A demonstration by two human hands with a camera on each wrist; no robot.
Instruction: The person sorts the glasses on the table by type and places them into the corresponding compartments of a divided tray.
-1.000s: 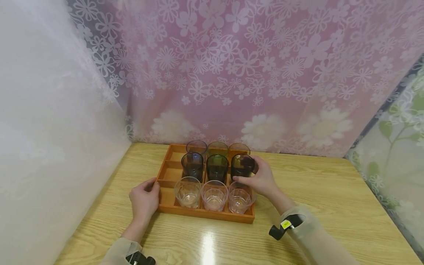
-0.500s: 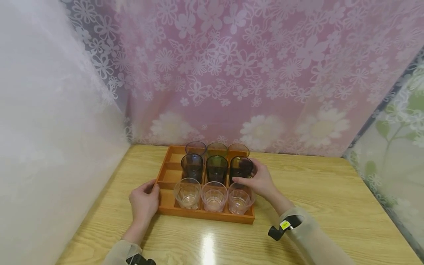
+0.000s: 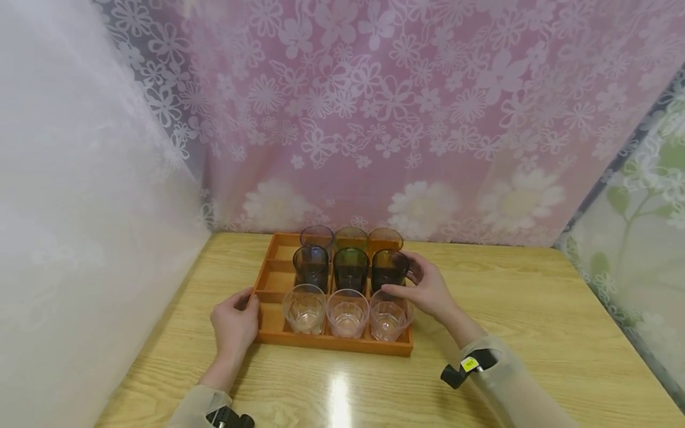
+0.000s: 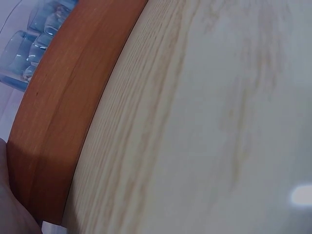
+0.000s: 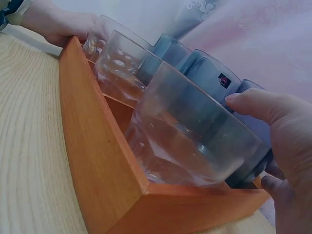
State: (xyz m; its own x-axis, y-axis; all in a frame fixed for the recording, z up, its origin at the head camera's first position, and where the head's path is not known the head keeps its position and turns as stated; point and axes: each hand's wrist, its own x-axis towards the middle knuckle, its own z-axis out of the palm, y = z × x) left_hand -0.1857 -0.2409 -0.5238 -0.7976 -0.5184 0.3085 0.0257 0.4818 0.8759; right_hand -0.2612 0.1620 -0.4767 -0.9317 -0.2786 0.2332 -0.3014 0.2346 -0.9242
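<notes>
A wooden tray with compartments lies on the table, holding rows of drinking glasses. At its left side my left hand grips the edge, thumb in front. My right hand curls round the dark brown glass at the right end of the middle row. Its thumb lies along the near side, while the other fingers are partly hidden behind the glass. Beside it stand a dark green glass and a dark blue glass. A clear glass stands close below the right hand.
Two other clear glasses, one pinkish, fill out the front row. Behind are purplish, olive and amber glasses. The left column's compartments hold no glass. A floral curtain hangs behind the table.
The brown glass has settled slightly lower and left, level with its row. My right hand has shifted slightly right against it. The left hand keeps its grip on the tray.
</notes>
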